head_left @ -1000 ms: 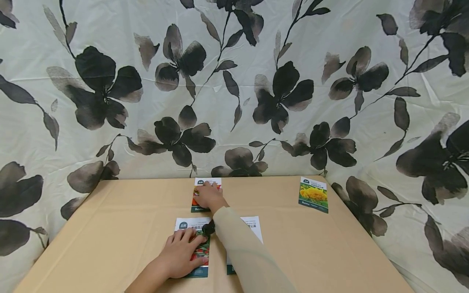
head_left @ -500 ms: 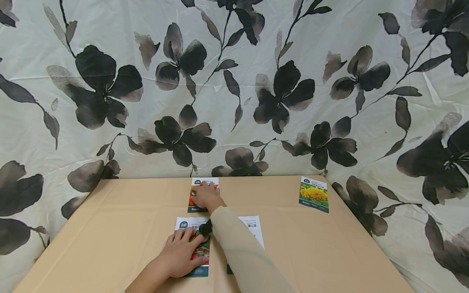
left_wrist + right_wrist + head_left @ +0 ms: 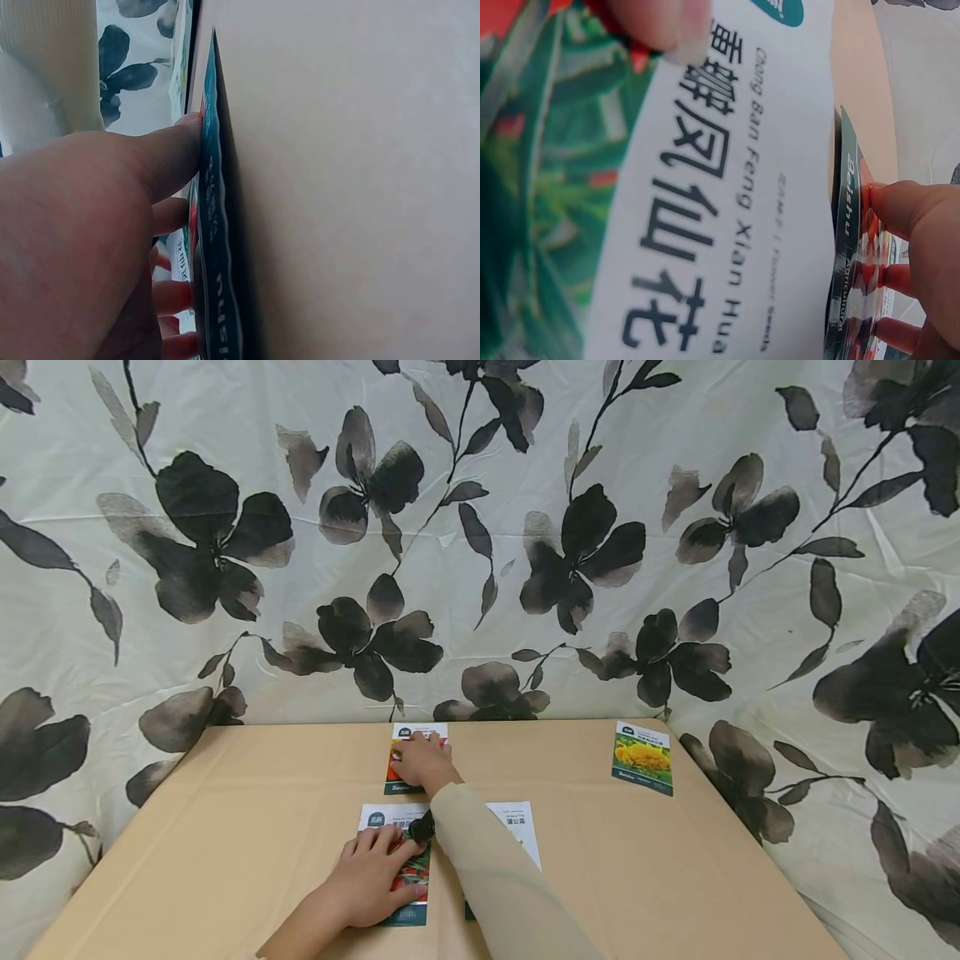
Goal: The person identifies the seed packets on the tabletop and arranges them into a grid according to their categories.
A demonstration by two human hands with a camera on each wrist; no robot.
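My left hand rests on a flower seed packet with red blooms, green leaves and a white top, its fingers spread across the front. In the left wrist view, the thumb and fingertips touch the packet's face, and its dark green bottom edge lifts slightly off the board. Farther back, my right hand lies on a seed packet with a red-orange picture. Its fingertips press that packet's face in the right wrist view. Part of each packet is hidden under the hand.
Under my right forearm lies another white-topped packet, mostly covered by the sleeve. A packet with yellow flowers lies at the back right of the tan board. Behind the board hangs a floral cloth.
Between one second and half a second ago, my right hand slid the red-orange packet slightly left; it has stayed there since. My left hand has not visibly moved.
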